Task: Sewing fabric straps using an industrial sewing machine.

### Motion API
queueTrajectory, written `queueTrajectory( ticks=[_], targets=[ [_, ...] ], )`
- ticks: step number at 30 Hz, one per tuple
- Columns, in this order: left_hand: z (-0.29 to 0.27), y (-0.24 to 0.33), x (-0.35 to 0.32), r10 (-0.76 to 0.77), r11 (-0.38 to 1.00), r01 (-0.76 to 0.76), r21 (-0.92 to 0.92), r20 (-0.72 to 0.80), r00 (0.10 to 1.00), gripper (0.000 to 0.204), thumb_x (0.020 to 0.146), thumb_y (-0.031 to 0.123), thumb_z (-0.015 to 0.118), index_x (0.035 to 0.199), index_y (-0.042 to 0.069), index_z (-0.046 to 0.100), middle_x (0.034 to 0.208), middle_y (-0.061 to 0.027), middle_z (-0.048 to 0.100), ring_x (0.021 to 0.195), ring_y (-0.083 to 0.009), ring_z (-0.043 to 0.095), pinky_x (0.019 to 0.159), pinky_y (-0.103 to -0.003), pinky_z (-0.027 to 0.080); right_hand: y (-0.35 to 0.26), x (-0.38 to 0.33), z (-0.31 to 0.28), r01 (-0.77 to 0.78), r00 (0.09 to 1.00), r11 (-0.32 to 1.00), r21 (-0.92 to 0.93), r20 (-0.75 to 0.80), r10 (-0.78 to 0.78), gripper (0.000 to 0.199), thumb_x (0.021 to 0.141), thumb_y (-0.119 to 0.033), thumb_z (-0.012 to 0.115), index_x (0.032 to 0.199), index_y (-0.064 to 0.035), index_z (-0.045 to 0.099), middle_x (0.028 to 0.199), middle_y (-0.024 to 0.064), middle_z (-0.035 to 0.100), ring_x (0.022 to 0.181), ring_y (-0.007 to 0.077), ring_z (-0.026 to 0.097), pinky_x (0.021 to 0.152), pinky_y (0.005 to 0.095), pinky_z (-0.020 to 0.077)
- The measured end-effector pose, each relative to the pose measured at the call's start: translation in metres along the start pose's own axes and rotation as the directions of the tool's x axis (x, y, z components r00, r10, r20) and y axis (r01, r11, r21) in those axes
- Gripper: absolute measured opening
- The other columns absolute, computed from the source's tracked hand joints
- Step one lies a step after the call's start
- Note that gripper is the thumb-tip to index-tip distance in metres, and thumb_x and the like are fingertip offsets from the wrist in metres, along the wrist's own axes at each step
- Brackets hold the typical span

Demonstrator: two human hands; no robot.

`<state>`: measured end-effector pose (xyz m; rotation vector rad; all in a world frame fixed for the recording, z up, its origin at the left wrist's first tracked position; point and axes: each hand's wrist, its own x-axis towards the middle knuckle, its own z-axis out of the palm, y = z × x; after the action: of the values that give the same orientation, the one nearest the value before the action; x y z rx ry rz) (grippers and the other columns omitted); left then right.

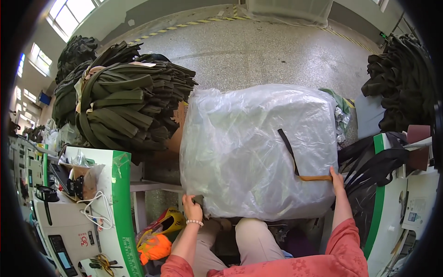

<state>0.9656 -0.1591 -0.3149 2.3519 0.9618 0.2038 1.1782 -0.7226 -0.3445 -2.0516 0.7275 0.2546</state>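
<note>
A large bundle wrapped in clear plastic [249, 152] lies in front of me, just beyond my knees. On its top rests a narrow strap [287, 143], black along one length and orange-brown along the other. My right hand [338, 181] is at the bundle's right edge, its fingers closed on the orange-brown end of the strap. At the near left corner, my left hand [193, 210] has curled fingers beside a small olive-grey strip of fabric [201, 203]. The fingers seem to grip this strip, though part of the hold is hidden.
Thick bunches of olive strips [120, 101] hang at the left, with dark ones [401, 78] at far right. A white machine table with green edge [122, 203] stands left, another [380, 194] right, draped with black straps [378, 161]. An orange bag [154, 248] is by my left forearm.
</note>
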Motion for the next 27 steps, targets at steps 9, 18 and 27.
queueTrajectory(
  ticks=[9, 18, 27],
  targets=[
    [-0.013, -0.041, -0.012, 0.000, 1.000, 0.000, -0.008, 0.029, 1.000, 0.026, 0.075, -0.005, 0.052, 0.100, 0.001, 0.054, 0.127, -0.0243, 0.046, 0.114, -0.0442, 0.047, 0.095, -0.045, 0.041, 0.016, -0.038, 0.011, -0.095, 0.994, 0.994, -0.047, 0.051, 0.097, 0.076, 0.079, -0.061, 0.066, 0.117, 0.0039, 0.061, 0.114, 0.0147, 0.062, 0.105, 0.0217, 0.056, 0.090, 0.0338, 0.0431],
    [-0.021, -0.043, -0.016, -0.017, 0.999, 0.020, -0.032, 0.074, 0.997, 0.026, 0.075, -0.005, 0.051, 0.100, 0.002, 0.053, 0.128, -0.0250, 0.046, 0.114, -0.0434, 0.048, 0.097, -0.044, 0.040, 0.079, -0.075, -0.005, -0.144, 0.986, 0.989, 0.024, -0.086, 0.146, 0.077, 0.076, -0.059, 0.071, 0.120, 0.0040, 0.060, 0.119, 0.0149, 0.061, 0.110, 0.0244, 0.057, 0.094, 0.0357, 0.0422],
    [-0.008, -0.029, -0.040, -0.050, 0.997, 0.047, -0.061, -0.038, 0.998, 0.023, 0.075, -0.003, 0.051, 0.099, -0.001, 0.054, 0.130, -0.0267, 0.044, 0.118, -0.0437, 0.046, 0.100, -0.043, 0.039, 0.056, -0.059, -0.015, -0.126, 0.992, 0.991, 0.045, -0.009, 0.126, 0.087, 0.073, -0.063, 0.071, 0.121, 0.0079, 0.057, 0.118, 0.0151, 0.060, 0.106, 0.0252, 0.056, 0.094, 0.0351, 0.0416]
  ],
)
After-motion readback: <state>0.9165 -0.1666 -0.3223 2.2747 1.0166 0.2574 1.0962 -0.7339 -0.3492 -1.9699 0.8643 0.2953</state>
